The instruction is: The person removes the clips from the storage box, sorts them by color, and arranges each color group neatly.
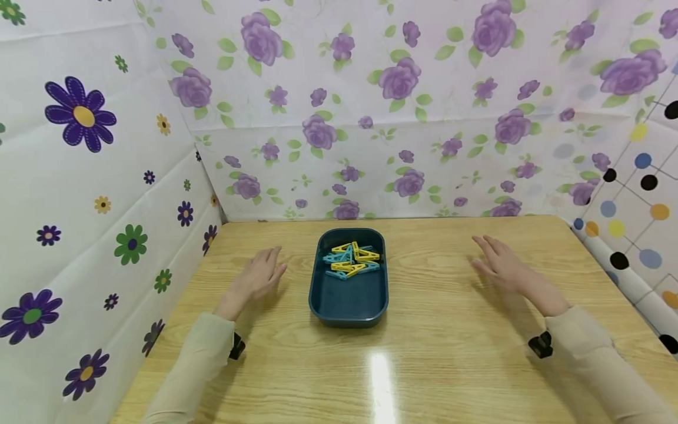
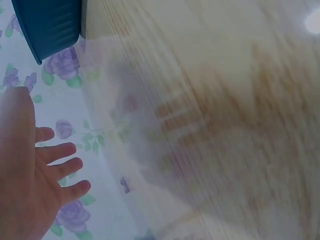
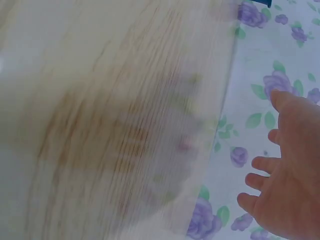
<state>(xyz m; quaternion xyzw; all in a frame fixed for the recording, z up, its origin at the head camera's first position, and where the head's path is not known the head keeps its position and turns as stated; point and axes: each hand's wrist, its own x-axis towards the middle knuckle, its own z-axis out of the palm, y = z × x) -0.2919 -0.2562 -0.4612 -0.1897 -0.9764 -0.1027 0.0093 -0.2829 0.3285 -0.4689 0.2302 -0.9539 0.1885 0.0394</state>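
Observation:
A dark blue rectangular bin (image 1: 348, 300) stands on the table between my hands. Yellow clothespins (image 1: 365, 255) and light blue clothespins (image 1: 339, 257) lie in a loose pile toward its far end. To the left of the bin is my left hand (image 1: 256, 275), held over the wood with fingers extended and nothing in it. My right hand (image 1: 503, 266) hovers farther off on the right side, its fingers also straight and holding nothing. The left wrist view shows the spread left fingers (image 2: 62, 151) and a corner of the bin (image 2: 52, 27).
A light wood table (image 1: 424, 353) carries everything, with a bright glare at its front middle. Behind it hangs a cloth with purple roses (image 1: 399, 79). A daisy-print cloth (image 1: 79, 194) closes the left side, and a dotted cloth (image 1: 648, 221) the right.

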